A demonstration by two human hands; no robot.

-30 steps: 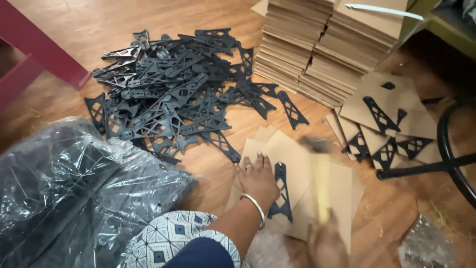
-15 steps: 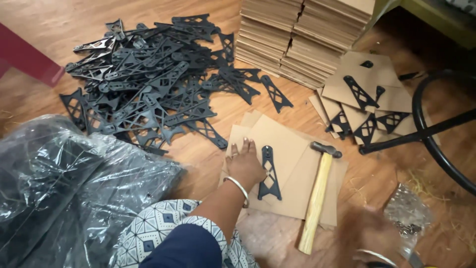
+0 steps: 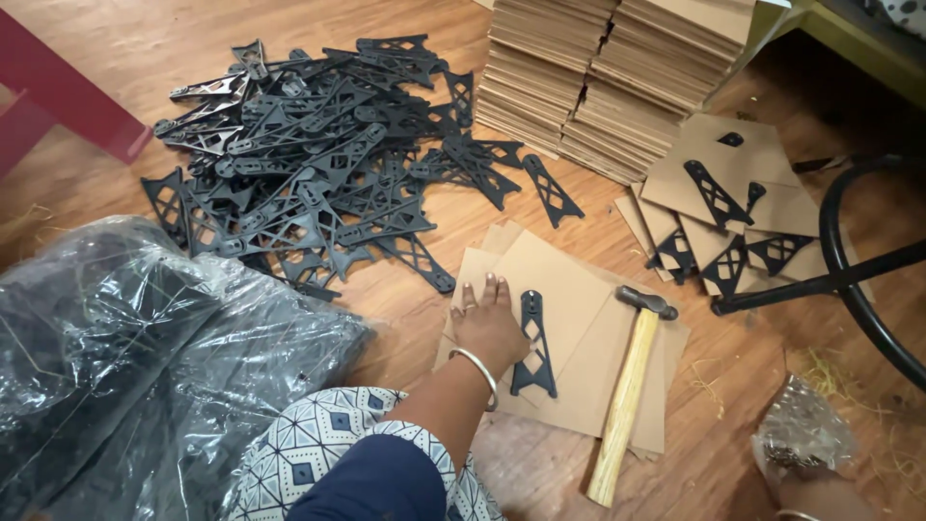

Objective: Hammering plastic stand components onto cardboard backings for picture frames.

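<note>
My left hand (image 3: pixel 487 323) lies flat with fingers spread on a brown cardboard sheet (image 3: pixel 569 289) on the wooden floor. It touches the left side of a black lattice bracket (image 3: pixel 533 343) resting on that sheet. A wooden-handled hammer (image 3: pixel 627 391) rests loose on the cardboard to the right of the bracket. At the bottom right my right hand (image 3: pixel 820 490) reaches into a small clear plastic bag (image 3: pixel 805 434) of small metal pieces; its fingers are hidden by the bag.
A big heap of black brackets (image 3: pixel 309 164) lies at the upper left. Stacks of cardboard sheets (image 3: pixel 608 77) stand behind. Sheets with brackets on them (image 3: pixel 723 207) lie at right by a black metal frame (image 3: pixel 849 280). Plastic-wrapped dark bundle (image 3: pixel 125 357) at left.
The hammer, in motion near my right hand a second ago, now lies on the cardboard. My right hand has moved right to the small bag. My left hand stays by the bracket.
</note>
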